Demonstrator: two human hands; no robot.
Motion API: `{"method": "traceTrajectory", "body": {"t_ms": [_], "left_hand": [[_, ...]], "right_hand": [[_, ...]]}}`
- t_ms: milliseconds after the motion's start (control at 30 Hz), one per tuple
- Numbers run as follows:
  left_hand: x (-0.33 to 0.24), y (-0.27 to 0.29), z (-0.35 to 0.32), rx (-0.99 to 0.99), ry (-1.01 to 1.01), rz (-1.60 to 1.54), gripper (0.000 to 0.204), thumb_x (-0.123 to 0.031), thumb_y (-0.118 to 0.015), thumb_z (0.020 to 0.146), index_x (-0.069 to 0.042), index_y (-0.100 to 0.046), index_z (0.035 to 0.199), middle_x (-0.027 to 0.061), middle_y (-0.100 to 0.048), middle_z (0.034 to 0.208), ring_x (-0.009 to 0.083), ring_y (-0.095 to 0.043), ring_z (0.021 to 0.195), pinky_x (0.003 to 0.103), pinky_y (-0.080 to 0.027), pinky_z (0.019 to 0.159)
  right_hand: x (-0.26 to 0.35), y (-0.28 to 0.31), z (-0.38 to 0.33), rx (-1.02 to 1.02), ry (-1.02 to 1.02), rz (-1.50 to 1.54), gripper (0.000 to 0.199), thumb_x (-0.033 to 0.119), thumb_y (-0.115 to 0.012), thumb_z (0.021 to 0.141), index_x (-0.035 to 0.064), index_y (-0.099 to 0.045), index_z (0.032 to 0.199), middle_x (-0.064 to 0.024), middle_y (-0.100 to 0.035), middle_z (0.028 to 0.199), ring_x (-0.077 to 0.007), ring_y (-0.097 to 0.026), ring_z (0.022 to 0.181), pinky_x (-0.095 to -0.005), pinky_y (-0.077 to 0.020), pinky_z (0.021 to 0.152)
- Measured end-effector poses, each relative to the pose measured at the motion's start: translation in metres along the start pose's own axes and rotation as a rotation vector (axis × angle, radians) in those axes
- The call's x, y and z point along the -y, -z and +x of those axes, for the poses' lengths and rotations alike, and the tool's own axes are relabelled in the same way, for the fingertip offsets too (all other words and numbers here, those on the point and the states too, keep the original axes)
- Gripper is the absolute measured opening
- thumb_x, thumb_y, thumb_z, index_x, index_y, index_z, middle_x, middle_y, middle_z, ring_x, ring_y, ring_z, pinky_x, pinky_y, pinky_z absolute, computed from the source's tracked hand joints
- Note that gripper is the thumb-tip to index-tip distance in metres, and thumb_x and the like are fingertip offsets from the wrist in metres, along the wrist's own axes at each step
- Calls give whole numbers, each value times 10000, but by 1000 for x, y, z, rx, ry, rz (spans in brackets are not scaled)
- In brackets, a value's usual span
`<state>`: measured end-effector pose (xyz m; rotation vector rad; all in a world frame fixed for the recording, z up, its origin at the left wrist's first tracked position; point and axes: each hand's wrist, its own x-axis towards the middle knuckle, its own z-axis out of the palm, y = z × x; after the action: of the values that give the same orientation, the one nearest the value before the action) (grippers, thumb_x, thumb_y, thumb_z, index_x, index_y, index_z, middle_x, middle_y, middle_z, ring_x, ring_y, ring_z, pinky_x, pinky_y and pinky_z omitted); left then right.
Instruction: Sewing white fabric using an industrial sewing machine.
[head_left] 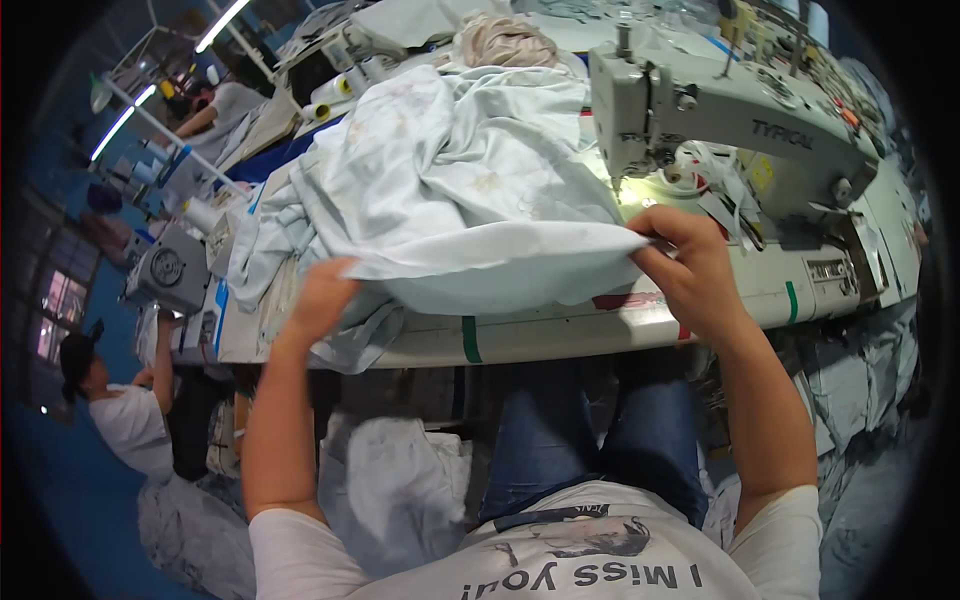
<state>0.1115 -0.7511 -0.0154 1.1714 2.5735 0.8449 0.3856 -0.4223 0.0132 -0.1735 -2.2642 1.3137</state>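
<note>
A large pale blue-white cloth (430, 170) lies bunched over the sewing table, its near edge lifted and stretched between my hands. My left hand (325, 298), a little blurred, is closed on the left end of that edge. Pinched between the fingers of my right hand (685, 265) is the edge's right end, just below the needle area of the sewing machine (735, 120). The cloth between the hands sags slightly and hangs over the table's front part. The machine's needle stands just beyond my right hand, lit by a small lamp.
Yellow-ended thread cones (330, 100) and a beige cloth bundle (505, 42) lie at the back. A white tape roll (690, 165) sits under the machine arm. More cloth (395, 485) is piled below the table (540, 335). Another person (125, 410) works at the far left.
</note>
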Motion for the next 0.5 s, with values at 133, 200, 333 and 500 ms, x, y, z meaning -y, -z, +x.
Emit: {"method": "traceTrajectory", "body": {"t_ms": [133, 200, 333, 500], "left_hand": [[-8, 150, -50, -817, -539, 826, 204, -164, -547, 894, -12, -613, 1014, 132, -603, 944, 277, -580, 939, 394, -467, 819], [-97, 199, -137, -831, -466, -112, 318, -125, -539, 862, 41, -581, 1131, 182, -608, 1067, 284, -607, 1009, 407, -505, 883], [-146, 182, -230, -705, -599, 685, 331, -185, -512, 889, 104, -564, 1041, 216, -577, 966, 280, -579, 831, 404, -470, 732], [-229, 133, -266, -380, -511, 821, 302, -207, -583, 880, 90, -611, 833, 220, -606, 694, 312, -570, 556, 359, -485, 520]], "right_hand": [[4, -13, 19, 83, -51, -88, 179, 88, -672, 803, -3, -624, 950, -77, -613, 835, -136, -561, 795, -263, -440, 724], [10, -19, 16, -253, 397, -260, 376, 114, -705, 772, 34, -570, 1114, -145, -582, 1068, -240, -563, 1003, -325, -428, 890], [-18, -59, -46, 15, -98, 3, 585, 138, -713, 778, 21, -433, 1277, -155, -526, 1217, -271, -552, 1028, -360, -457, 879], [-31, -152, -51, 264, -101, 280, 676, 191, -699, 766, -10, -386, 1330, -219, -505, 1260, -369, -535, 1106, -392, -436, 951]]}}
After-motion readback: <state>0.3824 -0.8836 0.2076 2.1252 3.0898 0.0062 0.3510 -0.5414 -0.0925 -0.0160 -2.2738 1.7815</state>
